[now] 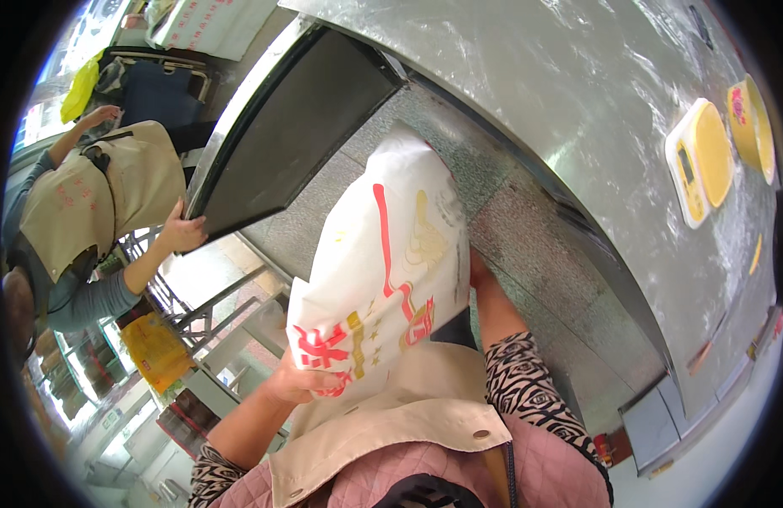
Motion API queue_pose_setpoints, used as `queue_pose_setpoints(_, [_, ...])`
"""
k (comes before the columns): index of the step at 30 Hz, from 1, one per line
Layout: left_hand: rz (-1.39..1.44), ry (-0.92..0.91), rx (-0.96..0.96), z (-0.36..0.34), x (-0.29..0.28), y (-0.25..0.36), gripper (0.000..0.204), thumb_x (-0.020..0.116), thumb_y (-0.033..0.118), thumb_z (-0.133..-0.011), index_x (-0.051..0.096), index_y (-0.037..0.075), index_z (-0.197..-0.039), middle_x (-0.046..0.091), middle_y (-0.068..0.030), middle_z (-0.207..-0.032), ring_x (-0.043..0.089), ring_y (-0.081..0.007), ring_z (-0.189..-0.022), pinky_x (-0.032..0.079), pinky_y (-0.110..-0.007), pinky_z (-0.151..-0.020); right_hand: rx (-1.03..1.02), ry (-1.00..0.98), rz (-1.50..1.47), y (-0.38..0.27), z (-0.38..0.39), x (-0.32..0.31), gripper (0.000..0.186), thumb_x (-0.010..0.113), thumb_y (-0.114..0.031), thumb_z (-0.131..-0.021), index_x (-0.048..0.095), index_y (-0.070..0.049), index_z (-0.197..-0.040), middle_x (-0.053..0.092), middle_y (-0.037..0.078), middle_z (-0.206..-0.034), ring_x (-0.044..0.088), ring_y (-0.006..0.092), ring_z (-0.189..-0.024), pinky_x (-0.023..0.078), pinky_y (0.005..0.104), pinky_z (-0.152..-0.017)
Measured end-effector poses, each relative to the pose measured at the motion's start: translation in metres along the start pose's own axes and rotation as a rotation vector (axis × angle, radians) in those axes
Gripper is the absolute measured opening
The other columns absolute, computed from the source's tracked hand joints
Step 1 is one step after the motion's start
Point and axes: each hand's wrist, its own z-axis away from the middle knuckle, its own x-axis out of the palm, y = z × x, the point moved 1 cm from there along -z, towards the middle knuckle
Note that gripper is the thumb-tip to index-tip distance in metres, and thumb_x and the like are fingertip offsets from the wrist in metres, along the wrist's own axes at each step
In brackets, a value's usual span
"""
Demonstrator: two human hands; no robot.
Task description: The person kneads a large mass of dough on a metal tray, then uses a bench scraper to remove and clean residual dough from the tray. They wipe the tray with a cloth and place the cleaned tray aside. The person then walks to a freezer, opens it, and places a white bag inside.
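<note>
One large white sack (383, 262) with red and gold print fills the middle of the view, held up against the person's chest. Its long axis runs on a slant, the lower end near the person's left and the upper end pointing up and to the right, toward the edge of the steel table (578, 93). The sack is sealed and plump (what is inside cannot be seen).

The left hand (300, 383) grips the lower end of the sack, fingers curled around the corner from below. The right hand (478, 273) is pressed against the far right side of the sack, mostly hidden behind it, so how far its fingers are closed cannot be told; only the wrist and a patterned sleeve show clearly.

On the table, well apart from the sack, lie two yellow things: one kitchen scale (700, 162) with a white frame, and beside it one round yellow container (751, 127) near the rim of the view, its contents not visible.

One other person in a beige apron (104, 190) stands at the left, with a hand (184, 233) on the edge of a dark open door panel (290, 127) below the table.
</note>
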Motion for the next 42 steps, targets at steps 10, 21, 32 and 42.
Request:
queue_pose_setpoints(10, [0.27,-0.245,-0.367,-0.192,-0.018,0.024,0.065,0.067,0.009,-0.073,0.053,-0.002,-0.136,0.069,-0.0201,-0.118,0.07,-0.0315,-0.102,0.057,-0.047,-0.093,-0.097,0.036,-0.263,0.066,-0.005,0.034,0.064,0.058,-0.045,-0.099,0.048,-0.004,-0.148,0.059,0.013,-0.137,0.056,0.0261,-0.126,0.043,0.045,-0.106])
queue_pose_setpoints(21, [0.213,-0.845,-0.369,-0.344,-0.02,0.045,0.086,0.072,-0.001,-0.067,0.043,-0.003,-0.148,0.062,-0.0175,-0.133,0.062,-0.0252,-0.12,0.05,-0.039,-0.102,-0.472,0.269,-0.341,0.032,-0.037,0.033,0.055,0.058,-0.038,-0.1,0.052,-0.002,-0.142,0.062,0.013,-0.132,0.06,0.0255,-0.119,0.048,0.043,-0.099])
queue_pose_setpoints(32, [0.338,-0.774,-0.004,-0.624,-0.036,0.046,0.044,0.067,0.015,-0.084,0.063,-0.002,-0.124,0.071,-0.0168,-0.117,0.071,-0.0296,-0.102,0.056,-0.044,-0.096,-1.148,0.357,-0.27,-0.269,-0.077,-0.042,0.047,0.058,-0.031,-0.1,0.057,-0.001,-0.136,0.064,0.013,-0.127,0.063,0.0249,-0.113,0.053,0.041,-0.091])
queue_pose_setpoints(42, [0.3,-0.752,0.393,-0.684,0.059,0.152,0.016,0.06,0.015,-0.087,0.065,0.005,-0.098,0.069,-0.0122,-0.09,0.069,-0.0255,-0.082,0.058,-0.04,-0.082,-1.361,0.263,-0.407,-0.295,-0.113,-0.049,0.04,0.058,-0.025,-0.101,0.061,0.001,-0.131,0.067,0.012,-0.122,0.067,0.0244,-0.107,0.058,0.0392,-0.085])
